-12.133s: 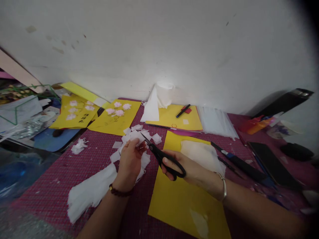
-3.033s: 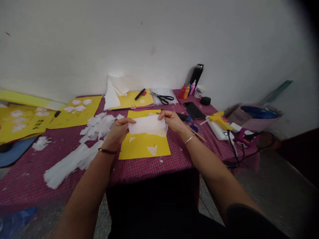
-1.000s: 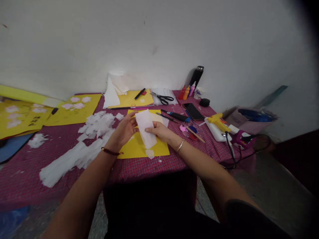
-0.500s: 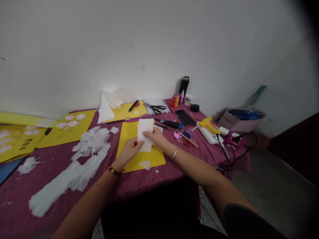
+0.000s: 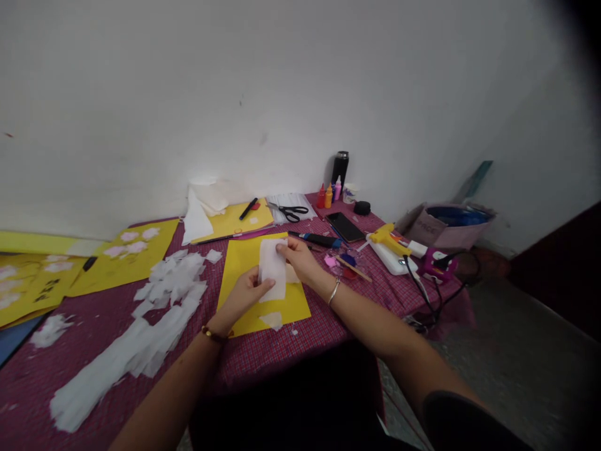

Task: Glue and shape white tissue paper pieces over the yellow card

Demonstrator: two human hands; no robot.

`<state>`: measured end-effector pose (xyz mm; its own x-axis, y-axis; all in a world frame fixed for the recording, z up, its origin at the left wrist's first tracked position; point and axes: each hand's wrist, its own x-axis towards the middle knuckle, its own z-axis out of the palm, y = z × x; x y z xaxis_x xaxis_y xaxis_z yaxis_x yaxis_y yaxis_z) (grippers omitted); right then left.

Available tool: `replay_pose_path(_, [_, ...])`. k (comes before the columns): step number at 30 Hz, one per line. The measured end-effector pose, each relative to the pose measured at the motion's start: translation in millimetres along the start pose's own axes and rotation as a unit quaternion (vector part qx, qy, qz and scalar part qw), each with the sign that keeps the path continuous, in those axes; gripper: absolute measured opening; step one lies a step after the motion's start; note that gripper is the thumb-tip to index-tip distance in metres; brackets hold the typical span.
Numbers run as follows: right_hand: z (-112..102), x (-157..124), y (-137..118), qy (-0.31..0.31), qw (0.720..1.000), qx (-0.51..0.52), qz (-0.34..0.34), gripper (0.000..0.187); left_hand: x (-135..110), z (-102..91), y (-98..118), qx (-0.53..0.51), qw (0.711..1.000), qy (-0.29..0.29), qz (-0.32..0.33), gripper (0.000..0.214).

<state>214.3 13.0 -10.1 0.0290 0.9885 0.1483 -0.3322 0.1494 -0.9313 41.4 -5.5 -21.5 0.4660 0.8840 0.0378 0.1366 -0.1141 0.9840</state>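
Observation:
A strip of thin white paper [image 5: 272, 266] is held upright between my two hands, over a yellow sheet [image 5: 241, 257] on the table. My left hand [image 5: 246, 289] pinches its lower left side, thumb in front. Higher up, my right hand [image 5: 299, 258] grips the strip's right edge between thumb and fingers. Below the strip a small pale scrap [image 5: 272, 321] lies on the yellow sheet. To the left is a heap of white paper pieces [image 5: 176, 275], with a fanned row of white strips [image 5: 117, 351] in front of it.
Scissors [image 5: 290, 212], a phone [image 5: 345, 227], small paint bottles [image 5: 328, 196] and a black flask [image 5: 340, 168] stand or lie at the back. A yellow glue gun [image 5: 389, 239] with cables is at the right edge. Yellow sheets with pink flowers [image 5: 131, 243] lie left.
My right hand has moved up along the strip's right edge, and the strip has dropped slightly in view. The whole scene has shifted a little with the camera.

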Motion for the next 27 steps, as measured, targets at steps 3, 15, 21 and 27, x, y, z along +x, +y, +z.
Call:
replay_pose_path(3, [6, -5, 4, -0.021, 0.999, -0.03, -0.018, 0.029, -2, 1.4, 2, -0.01, 1.0, 0.021, -0.003, 0.03])
replay_pose_path(15, [6, -2, 10, -0.021, 0.995, -0.077, -0.056, 0.033, -4, 0.0, 5, 0.028, 0.995, 0.098, -0.02, 0.045])
replay_pose_path(21, [3, 0, 5, 0.007, 0.993, -0.087, -0.074, 0.04, -5, -1.7, 0, 0.025, 0.997, 0.065, -0.027, 0.043])
replay_pose_path(27, [3, -5, 9, -0.154, 0.976, -0.153, 0.01, 0.047, 0, -8.2, -6, -0.063, 0.989, 0.13, -0.033, 0.042])
